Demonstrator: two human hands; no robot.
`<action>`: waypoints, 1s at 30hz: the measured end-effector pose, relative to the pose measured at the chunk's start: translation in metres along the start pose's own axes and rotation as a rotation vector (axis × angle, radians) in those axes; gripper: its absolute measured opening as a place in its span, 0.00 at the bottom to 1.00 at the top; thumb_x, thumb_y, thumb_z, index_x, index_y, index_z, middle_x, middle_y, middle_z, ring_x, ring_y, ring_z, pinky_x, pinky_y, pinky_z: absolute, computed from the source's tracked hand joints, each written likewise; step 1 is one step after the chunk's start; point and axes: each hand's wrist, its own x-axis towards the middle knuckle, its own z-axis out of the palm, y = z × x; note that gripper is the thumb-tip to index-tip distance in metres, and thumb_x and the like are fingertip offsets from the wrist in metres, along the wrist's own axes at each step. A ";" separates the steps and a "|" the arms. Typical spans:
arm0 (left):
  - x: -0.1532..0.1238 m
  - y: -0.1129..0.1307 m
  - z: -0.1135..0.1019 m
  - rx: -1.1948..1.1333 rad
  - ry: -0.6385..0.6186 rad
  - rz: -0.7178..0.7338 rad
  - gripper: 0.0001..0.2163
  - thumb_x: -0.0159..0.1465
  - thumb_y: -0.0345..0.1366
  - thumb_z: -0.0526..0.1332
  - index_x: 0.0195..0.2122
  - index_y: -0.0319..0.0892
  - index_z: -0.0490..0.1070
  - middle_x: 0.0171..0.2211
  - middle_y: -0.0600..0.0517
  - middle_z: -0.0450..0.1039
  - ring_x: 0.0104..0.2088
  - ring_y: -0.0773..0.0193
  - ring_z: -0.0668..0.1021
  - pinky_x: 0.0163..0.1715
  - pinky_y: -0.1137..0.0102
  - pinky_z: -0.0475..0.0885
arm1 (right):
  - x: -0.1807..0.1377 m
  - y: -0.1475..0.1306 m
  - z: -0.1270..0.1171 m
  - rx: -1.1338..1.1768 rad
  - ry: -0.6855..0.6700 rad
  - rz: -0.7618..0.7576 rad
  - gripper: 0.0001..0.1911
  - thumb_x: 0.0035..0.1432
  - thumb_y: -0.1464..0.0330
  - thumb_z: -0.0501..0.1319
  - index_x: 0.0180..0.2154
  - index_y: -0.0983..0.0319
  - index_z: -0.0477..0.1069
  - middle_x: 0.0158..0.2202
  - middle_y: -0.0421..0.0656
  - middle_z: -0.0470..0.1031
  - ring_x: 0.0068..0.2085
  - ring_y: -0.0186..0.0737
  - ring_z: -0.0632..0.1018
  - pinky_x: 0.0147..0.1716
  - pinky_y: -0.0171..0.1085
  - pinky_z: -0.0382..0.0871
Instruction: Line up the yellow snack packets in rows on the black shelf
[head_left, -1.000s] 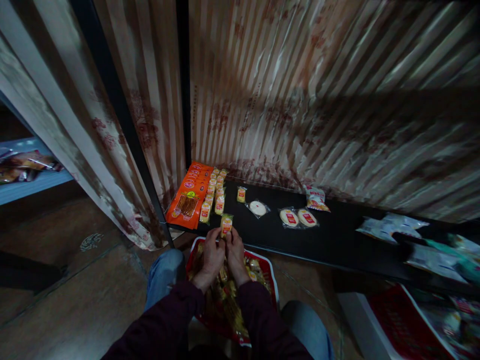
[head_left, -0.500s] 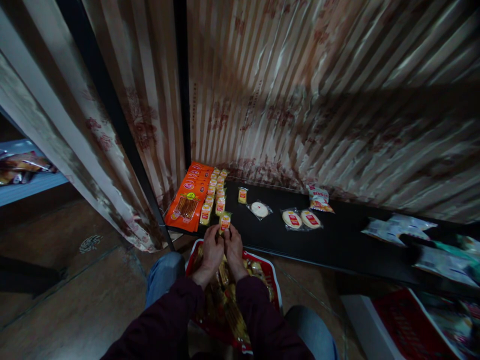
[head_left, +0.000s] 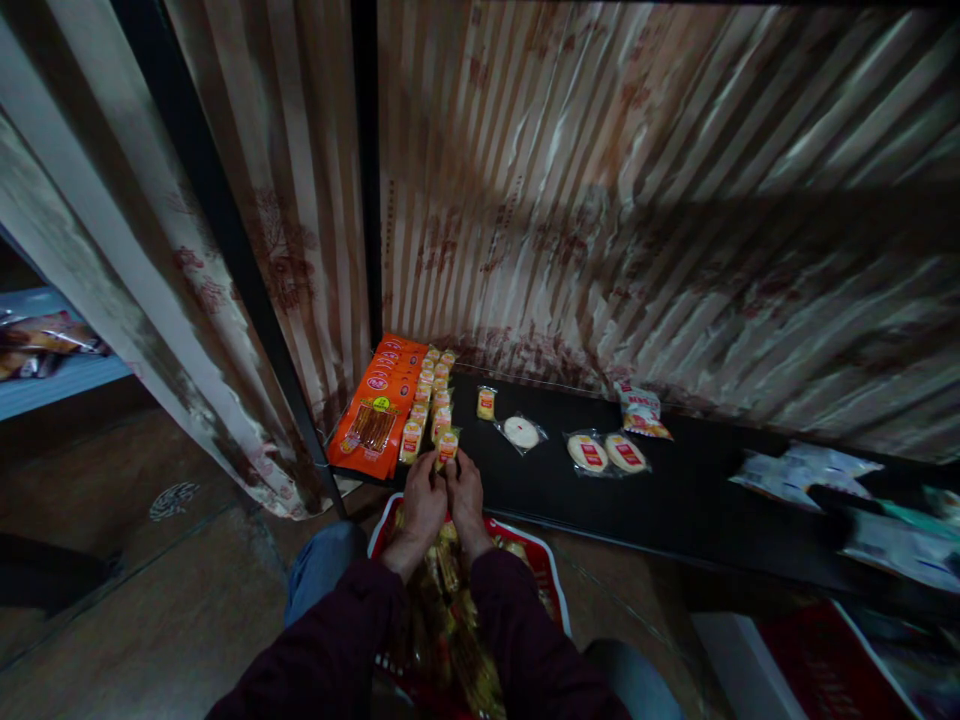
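Both my hands pinch one small yellow snack packet (head_left: pixel 448 446) at the front edge of a low black shelf (head_left: pixel 675 490). My left hand (head_left: pixel 421 500) grips its left side and my right hand (head_left: pixel 465 495) its right side, fingers closed. The packet stands at the near end of two rows of like yellow packets (head_left: pixel 429 395). Left of the rows lies a stack of orange packets (head_left: pixel 381 405). Under my wrists, on my lap, rests a red basket (head_left: pixel 544 575) full of more snack packets.
Further right on the shelf lie a lone yellow packet (head_left: pixel 486 402), a round white cake (head_left: pixel 521 432), two round cakes with red labels (head_left: pixel 607 452), a small bag (head_left: pixel 639 410) and pale wrapped packs (head_left: pixel 806 470). A striped curtain hangs behind. Another red basket (head_left: pixel 817 665) sits at the lower right.
My hands have carried the yellow packet forward from above the basket to the shelf's front edge, at the end of the packet rows.
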 end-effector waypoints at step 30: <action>0.003 -0.016 0.002 0.034 -0.084 0.069 0.19 0.63 0.32 0.49 0.53 0.39 0.71 0.58 0.43 0.69 0.62 0.59 0.67 0.65 0.59 0.57 | 0.013 0.005 0.014 -0.019 0.048 0.041 0.25 0.59 0.60 0.50 0.48 0.70 0.72 0.47 0.57 0.76 0.49 0.50 0.75 0.52 0.46 0.66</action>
